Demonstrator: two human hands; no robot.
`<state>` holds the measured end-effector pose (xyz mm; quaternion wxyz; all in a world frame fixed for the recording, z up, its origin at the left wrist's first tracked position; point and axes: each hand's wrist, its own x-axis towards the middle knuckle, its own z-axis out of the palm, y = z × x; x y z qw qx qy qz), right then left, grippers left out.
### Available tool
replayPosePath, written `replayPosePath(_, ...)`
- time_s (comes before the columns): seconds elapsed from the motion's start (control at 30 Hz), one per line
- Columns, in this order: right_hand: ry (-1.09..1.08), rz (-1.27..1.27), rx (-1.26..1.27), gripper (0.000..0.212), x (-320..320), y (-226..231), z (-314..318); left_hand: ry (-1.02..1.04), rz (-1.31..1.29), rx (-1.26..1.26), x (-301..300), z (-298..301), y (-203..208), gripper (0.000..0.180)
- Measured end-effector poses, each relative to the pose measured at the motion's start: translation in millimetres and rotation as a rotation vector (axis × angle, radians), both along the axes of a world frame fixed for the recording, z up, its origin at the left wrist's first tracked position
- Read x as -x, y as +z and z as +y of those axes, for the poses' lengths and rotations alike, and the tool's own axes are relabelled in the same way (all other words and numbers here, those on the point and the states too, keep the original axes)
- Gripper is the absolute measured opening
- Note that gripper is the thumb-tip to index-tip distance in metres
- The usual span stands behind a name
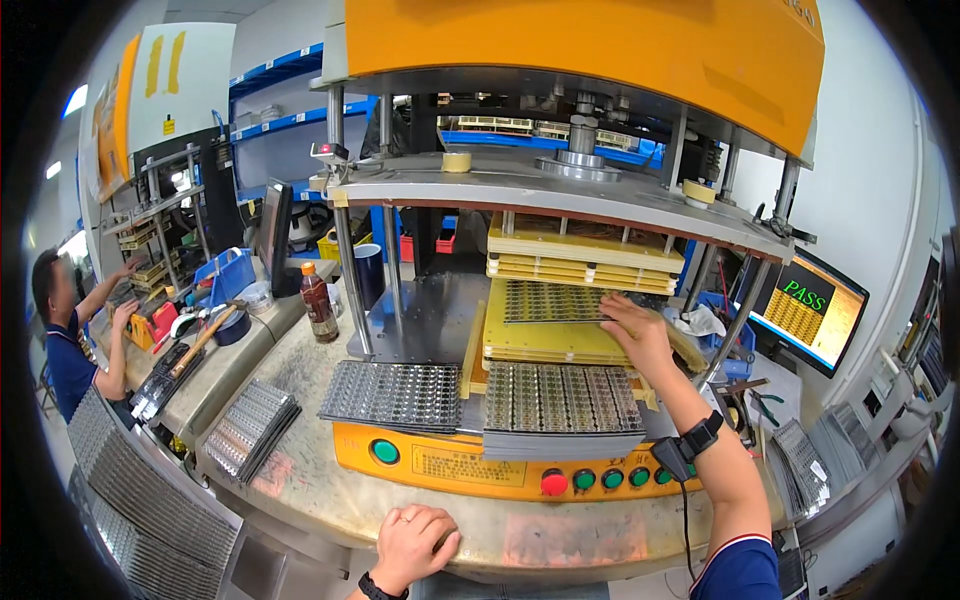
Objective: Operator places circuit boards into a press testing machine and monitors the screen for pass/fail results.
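My right hand (640,335) reaches into the press, fingers stretched out at the right end of a thin grid-patterned panel (555,302). The panel lies on the yellow lower fixture plate (550,338), under the raised yellow upper fixture (580,255). My left hand (415,543) rests at the front edge of the worktable (470,530), fingers curled in, with nothing visible in it. In front of the fixture lie two stacks of similar panels, a left stack (390,393) and a thicker right stack (563,400).
Below the stacks runs an orange control strip (520,470) with a red button and several green ones. A brown bottle (319,303) and another panel stack (252,428) stand left. A monitor (808,310) is at right. At far left a co-worker (80,340) works at another press.
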<state>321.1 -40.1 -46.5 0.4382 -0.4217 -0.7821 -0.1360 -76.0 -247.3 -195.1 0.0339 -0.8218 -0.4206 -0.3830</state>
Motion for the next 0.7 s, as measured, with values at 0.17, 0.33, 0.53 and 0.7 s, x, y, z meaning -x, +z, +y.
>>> replayPosePath(0.17, -0.014, 0.001, 0.016, 0.028, 2.6, -1.4, 2.9, 0.004, 0.004, 0.009, 0.7, 0.2, -0.7, 0.007)
replayPosePath(0.33, -0.019, -0.009, 0.023, 0.028, 0.2, 0.0, 2.9, 0.008, -0.001, 0.016, -0.5, 0.6, -1.7, 0.007)
replayPosePath(0.53, -0.034, -0.009, 0.016, 0.027, 1.1, -0.9, 3.8, 0.012, 0.006, 0.006, -0.6, 1.3, -1.5, 0.007)
replayPosePath(0.7, -0.023, -0.019, 0.006, 0.028, 0.1, -2.8, 6.1, 0.005, -0.009, 0.013, -0.2, 1.2, -2.7, 0.008)
